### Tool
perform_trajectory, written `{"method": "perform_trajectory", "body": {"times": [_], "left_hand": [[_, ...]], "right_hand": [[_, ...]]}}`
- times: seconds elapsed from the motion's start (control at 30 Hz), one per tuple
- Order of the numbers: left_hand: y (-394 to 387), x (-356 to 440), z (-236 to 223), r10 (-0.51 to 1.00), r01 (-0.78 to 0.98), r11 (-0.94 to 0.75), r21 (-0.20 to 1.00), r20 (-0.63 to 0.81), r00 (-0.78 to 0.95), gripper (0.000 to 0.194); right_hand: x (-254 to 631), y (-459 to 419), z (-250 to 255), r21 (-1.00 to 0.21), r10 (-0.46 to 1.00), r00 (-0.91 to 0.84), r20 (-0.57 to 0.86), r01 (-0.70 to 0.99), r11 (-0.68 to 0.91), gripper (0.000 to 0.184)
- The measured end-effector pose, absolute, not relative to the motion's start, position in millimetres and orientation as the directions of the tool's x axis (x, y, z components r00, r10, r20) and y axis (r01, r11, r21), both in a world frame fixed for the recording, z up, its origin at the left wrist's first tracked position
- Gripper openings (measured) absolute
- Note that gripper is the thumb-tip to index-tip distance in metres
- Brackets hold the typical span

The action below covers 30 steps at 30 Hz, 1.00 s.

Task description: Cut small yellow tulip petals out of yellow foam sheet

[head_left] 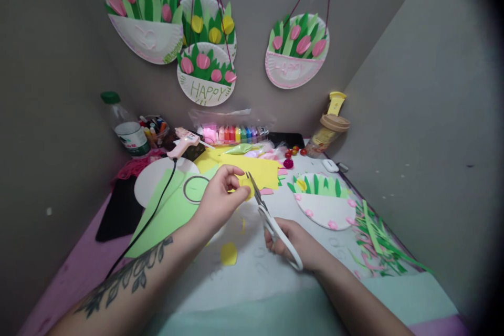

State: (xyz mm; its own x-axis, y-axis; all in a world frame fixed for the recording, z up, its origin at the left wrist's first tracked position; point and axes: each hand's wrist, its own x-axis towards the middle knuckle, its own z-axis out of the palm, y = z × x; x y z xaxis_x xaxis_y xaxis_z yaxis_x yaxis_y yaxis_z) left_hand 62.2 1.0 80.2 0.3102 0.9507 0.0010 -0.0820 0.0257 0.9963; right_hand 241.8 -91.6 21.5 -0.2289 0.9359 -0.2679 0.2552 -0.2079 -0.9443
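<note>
My left hand [224, 191] pinches a small yellow paper piece [249, 189] between thumb and fingers, above the middle of the table. From the right, my right hand [289, 241] grips white-handled scissors [277, 228]. Their blades are slightly apart and point up beside the yellow piece; whether they touch it I cannot tell. Below my hands a cut yellow paper shape [229, 254] lies on the white table covering. Behind them is a larger yellow sheet [268, 170]. To the right rests a paper plate pocket [325, 210] with green paper leaves, one yellow flower and pink blobs round its edge.
Green paper [157, 220], a tape roll [196, 189] and a pink glue gun [183, 144] with its black cord lie left. Green paper scraps [380, 241] are heaped right. A bottle [128, 128] and a lidded cup [328, 134] stand behind. Decorated plates [297, 71] hang on the wall.
</note>
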Motion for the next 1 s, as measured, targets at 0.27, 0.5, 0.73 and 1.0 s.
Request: {"method": "perform_trajectory", "body": {"times": [0.27,0.5,0.73,1.0], "left_hand": [[2.7,60.4,81.1,0.938,-0.015,-0.010,1.000,0.014,0.346,0.032],[5.1,58.2,81.8,0.945,-0.019,-0.034,0.999,0.038,0.324,0.031],[1.6,59.7,80.7,0.940,-0.018,-0.028,0.999,0.033,0.339,0.029],[0.4,60.3,83.1,0.936,-0.004,-0.033,0.999,0.032,0.350,0.029]], "right_hand": [[243.4,-91.4,20.8,-0.949,0.939,-0.248,-0.238,0.266,-0.171,0.014],[245.0,-91.3,18.9,-0.946,0.939,-0.248,-0.239,0.276,-0.168,0.017],[240.3,-92.2,22.1,-0.952,0.943,-0.235,-0.235,0.251,-0.175,0.016],[242.1,-91.7,21.0,-0.958,0.944,-0.252,-0.214,0.244,-0.152,0.016]]}}
